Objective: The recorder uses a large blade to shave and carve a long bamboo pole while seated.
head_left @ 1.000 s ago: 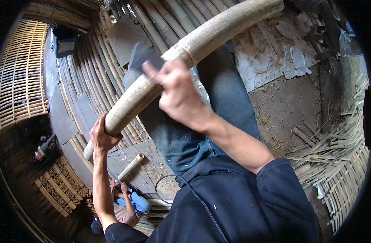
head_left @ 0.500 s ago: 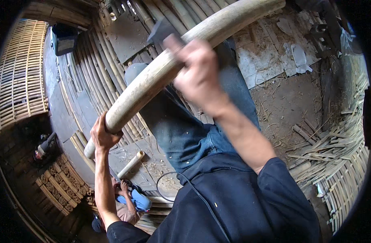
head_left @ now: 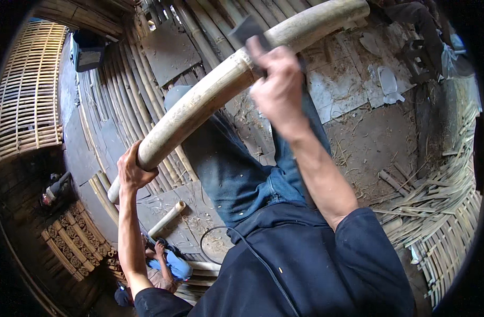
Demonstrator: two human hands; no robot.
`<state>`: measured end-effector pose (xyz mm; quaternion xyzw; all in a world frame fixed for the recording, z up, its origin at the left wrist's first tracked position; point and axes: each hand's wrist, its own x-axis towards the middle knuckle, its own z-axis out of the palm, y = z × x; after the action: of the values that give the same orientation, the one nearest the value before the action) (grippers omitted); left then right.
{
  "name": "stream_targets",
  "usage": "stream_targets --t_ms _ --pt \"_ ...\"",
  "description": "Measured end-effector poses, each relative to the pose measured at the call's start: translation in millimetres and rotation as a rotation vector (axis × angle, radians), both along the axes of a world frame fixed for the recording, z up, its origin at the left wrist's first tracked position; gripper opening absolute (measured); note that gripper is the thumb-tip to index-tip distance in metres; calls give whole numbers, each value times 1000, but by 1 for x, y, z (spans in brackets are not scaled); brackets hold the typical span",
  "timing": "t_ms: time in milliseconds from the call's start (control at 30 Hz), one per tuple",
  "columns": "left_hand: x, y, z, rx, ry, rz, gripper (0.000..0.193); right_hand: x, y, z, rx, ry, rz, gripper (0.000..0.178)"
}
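Observation:
A thick pale bamboo pole (head_left: pixel 200 100) slants across my thighs, from the lower left up to the far right. My left hand (head_left: pixel 134 168) is closed round it near its lower left end. My right hand (head_left: pixel 278 79) grips a dark, broad-bladed knife (head_left: pixel 247 33), one finger laid along it. The knife lies across the pole's upper half, its blade showing beyond the far side. Its handle is mostly covered by my fingers, and motion smears it slightly. A lighter scraped patch shows on the pole beside the blade.
A shorter bamboo piece (head_left: pixel 167 218) lies on the floor at lower left, near a seated person (head_left: pixel 168 264). Bamboo poles form the slatted floor (head_left: pixel 120 84) ahead. Split strips (head_left: pixel 432 195) are heaped at right, and shavings litter the ground. A woven bamboo panel (head_left: pixel 28 90) stands far left.
My right hand and the knife have moved up and to the right along the pole. My left hand keeps its hold in nearly the same place.

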<state>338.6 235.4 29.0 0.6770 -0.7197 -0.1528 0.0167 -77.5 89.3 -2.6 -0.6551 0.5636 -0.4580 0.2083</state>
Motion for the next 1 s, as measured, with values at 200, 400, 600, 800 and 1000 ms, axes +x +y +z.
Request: stream_targets --t_ms 200,400,600,800,1000 --pt "1 -1 10 121 102 65 86 46 28 13 10 -198 224 72" --pt "2 -16 9 97 154 36 85 45 16 17 2 -109 194 71" --pt "4 -13 -1 -45 -51 -11 85 37 43 4 -16 -76 242 76" --pt "-35 47 -6 -162 -269 295 85 45 56 -6 23 41 184 73" --pt "-20 28 -17 -285 -345 149 86 -10 101 -4 54 319 138 86"
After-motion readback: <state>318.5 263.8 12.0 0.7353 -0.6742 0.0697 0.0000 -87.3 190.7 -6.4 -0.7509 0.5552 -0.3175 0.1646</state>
